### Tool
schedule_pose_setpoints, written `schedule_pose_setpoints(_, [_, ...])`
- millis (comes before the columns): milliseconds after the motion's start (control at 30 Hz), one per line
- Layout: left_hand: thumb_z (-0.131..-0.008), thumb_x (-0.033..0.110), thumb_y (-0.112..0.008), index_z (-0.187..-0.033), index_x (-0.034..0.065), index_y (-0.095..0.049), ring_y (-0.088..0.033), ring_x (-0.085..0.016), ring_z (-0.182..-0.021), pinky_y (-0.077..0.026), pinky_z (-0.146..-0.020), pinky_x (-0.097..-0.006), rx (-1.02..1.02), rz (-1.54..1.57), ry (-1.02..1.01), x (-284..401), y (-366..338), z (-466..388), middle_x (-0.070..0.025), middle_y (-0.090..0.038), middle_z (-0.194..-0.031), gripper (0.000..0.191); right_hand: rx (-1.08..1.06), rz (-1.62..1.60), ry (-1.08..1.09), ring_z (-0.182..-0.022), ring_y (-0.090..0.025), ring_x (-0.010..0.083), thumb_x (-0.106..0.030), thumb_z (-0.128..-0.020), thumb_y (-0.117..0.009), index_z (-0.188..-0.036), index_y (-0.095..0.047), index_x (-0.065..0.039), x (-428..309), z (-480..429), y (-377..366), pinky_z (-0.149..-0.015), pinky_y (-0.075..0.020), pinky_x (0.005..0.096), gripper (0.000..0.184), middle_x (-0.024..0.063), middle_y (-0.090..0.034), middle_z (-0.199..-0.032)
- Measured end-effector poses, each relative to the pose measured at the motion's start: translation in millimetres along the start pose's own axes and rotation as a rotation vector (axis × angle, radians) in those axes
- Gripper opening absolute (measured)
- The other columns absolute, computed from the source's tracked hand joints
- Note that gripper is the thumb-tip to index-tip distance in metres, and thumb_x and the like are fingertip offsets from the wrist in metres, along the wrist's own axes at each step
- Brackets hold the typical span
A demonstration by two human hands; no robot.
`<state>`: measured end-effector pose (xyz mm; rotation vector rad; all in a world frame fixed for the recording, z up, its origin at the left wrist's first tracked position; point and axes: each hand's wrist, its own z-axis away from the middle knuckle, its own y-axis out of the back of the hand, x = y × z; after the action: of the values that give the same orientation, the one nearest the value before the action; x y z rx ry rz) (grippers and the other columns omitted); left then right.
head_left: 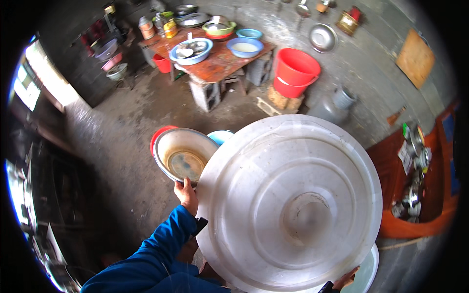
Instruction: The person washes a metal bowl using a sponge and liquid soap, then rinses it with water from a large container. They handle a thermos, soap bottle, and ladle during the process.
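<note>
My left hand (186, 195), in a blue sleeve, grips the near rim of a stained metal basin (186, 155), which tilts so that its inside shows. At the bottom right, my right hand (346, 280) holds the edge of a large round whitish plastic lid (238, 205) with raised rings. The lid spans the middle of the view and hides much of what lies below it. Behind the basin show the rim of a red basin (155, 137) and part of a light blue basin (220, 137). Under the lid's lower right edge, a pale tub (368, 271) shows in part.
A wooden table (220, 69) on concrete blocks bears basins, bowls and bottles. Right of it, a red bucket (296, 71) stands on blocks, near a gas cylinder (326, 110). A reddish-brown wooden cabinet (394, 227) with metal ware stands at the right. A doorway (55, 77) lies at the left.
</note>
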<state>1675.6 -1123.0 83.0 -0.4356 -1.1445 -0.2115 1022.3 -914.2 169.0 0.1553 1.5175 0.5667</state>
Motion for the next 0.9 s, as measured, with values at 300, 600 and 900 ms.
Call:
schedule_pose_setpoints(300, [-0.085,0.009,-0.057,-0.095,0.0020,-0.054,-0.050,-0.012,-0.070,-0.042,-0.064,-0.0269,0.350,-0.029,-0.054,-19.0,140.6,-22.5,-0.0016,-0.058,-0.079,0.013,-0.324,0.180,0.221,-0.098,-0.059,0.0286,-0.053,-0.090,-0.046,-0.120,-0.055,0.001,-31.4,-2.8,-100.1,-0.085,-0.0476,0.0357,0.062,0.0146,-0.060,-0.116])
schedule_pose_setpoints(600, [-0.079,0.008,-0.057,-0.092,0.0006,-0.055,-0.052,-0.016,-0.067,-0.044,-0.061,-0.0321,0.574,-0.290,0.031,-54.0,202.1,-52.9,-0.0072,-0.060,-0.076,0.015,-0.404,0.383,0.677,-0.087,-0.063,0.0271,-0.048,-0.090,-0.047,-0.108,-0.061,0.005,-75.2,16.9,-187.2,-0.076,-0.0494,0.0359,0.058,0.0196,-0.066,-0.100])
schedule_pose_setpoints(900, [-0.079,0.013,-0.056,-0.092,0.0017,-0.053,-0.059,-0.025,-0.070,-0.047,-0.063,-0.0390,0.618,-0.477,0.331,-72.8,212.6,-94.4,-0.0124,-0.061,-0.080,0.017,-0.369,0.882,0.857,-0.064,-0.057,0.0236,-0.040,-0.084,-0.060,-0.086,-0.062,0.007,-214.6,74.5,-282.5,-0.059,-0.0438,0.0386,0.047,0.0165,-0.063,-0.076])
